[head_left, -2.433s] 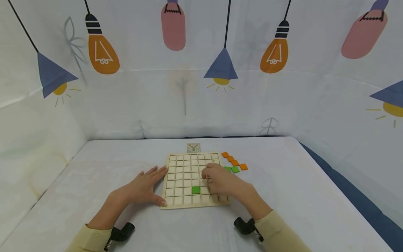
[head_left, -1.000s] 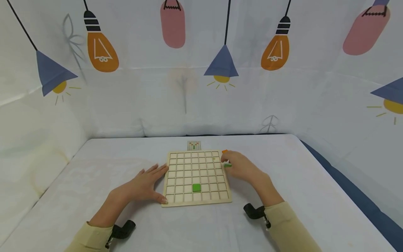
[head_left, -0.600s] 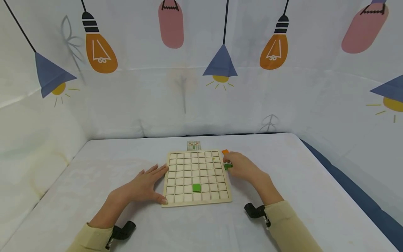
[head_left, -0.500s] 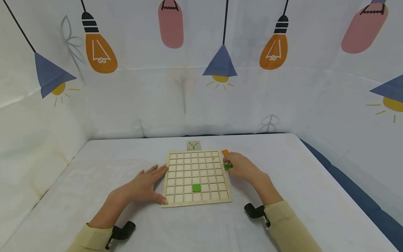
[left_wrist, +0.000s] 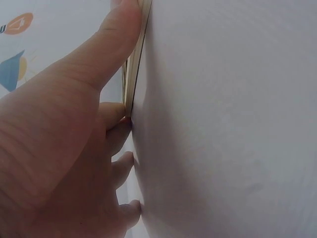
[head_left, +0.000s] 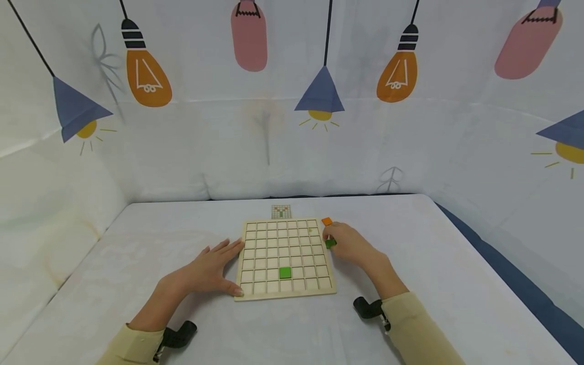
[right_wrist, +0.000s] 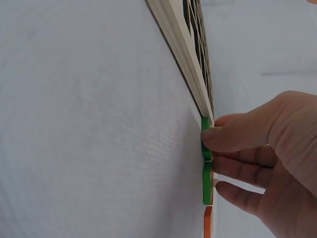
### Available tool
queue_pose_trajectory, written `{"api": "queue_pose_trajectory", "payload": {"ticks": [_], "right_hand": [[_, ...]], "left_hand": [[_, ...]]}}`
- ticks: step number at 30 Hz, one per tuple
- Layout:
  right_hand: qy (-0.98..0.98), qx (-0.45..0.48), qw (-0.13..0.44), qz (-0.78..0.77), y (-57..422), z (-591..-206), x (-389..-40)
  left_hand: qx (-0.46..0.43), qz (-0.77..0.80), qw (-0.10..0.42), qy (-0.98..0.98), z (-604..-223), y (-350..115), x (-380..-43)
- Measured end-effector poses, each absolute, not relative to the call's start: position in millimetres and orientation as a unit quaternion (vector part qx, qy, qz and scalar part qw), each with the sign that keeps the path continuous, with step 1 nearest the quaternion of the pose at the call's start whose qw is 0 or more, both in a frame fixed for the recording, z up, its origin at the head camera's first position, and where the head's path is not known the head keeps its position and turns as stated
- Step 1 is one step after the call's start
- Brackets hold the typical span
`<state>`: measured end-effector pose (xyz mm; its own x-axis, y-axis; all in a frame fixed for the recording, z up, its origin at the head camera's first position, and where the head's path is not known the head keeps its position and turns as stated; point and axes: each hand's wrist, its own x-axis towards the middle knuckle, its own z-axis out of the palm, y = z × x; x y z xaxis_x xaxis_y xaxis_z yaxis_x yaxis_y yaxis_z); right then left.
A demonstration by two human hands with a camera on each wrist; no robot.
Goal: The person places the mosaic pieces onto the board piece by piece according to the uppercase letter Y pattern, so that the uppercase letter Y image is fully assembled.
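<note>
A pale wooden grid board [head_left: 272,252] lies flat on the white table, with one green square tile [head_left: 285,272] in a cell near its front. My left hand [head_left: 205,271] rests along the board's left side, fingers spread, thumb at the front left corner. Beyond the board's right edge, my right hand [head_left: 350,243] pinches a green tile [head_left: 330,244] between thumb and fingers. The right wrist view shows the thumb against that tile's edge. Behind it are a second green tile [right_wrist: 207,184] and an orange tile [right_wrist: 208,223], both hidden by the hand in the head view.
An orange tile [head_left: 326,221] lies by the board's far right corner. A small printed pattern card [head_left: 281,212] sits just past the board's back edge. Black wrist camera mounts [head_left: 180,334] jut from both sleeves. A white cloth with printed lamps hangs behind the table.
My right hand has moved from over the board to the tiles at its right, covering most of them. The green tile at its fingertips has shifted slightly. My left hand stays in place.
</note>
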<state>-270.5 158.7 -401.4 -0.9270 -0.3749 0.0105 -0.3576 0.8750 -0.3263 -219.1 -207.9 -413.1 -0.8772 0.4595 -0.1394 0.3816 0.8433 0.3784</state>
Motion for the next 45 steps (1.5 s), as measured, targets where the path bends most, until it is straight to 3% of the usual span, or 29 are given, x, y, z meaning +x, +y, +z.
{"api": "queue_pose_trajectory", "payload": {"ticks": [22,45], "right_hand": [[0.970,-0.175,0.027,-0.168,157.2,-405.3,-267.0],[0.959,-0.228,-0.026,-0.165,156.8,-397.1,-265.8]], "left_hand": [[0.218,0.165,0.108,0.956,-415.5,-209.1,-220.7],[0.206,0.164,0.113,0.958,-414.8,-207.7,-219.6]]}}
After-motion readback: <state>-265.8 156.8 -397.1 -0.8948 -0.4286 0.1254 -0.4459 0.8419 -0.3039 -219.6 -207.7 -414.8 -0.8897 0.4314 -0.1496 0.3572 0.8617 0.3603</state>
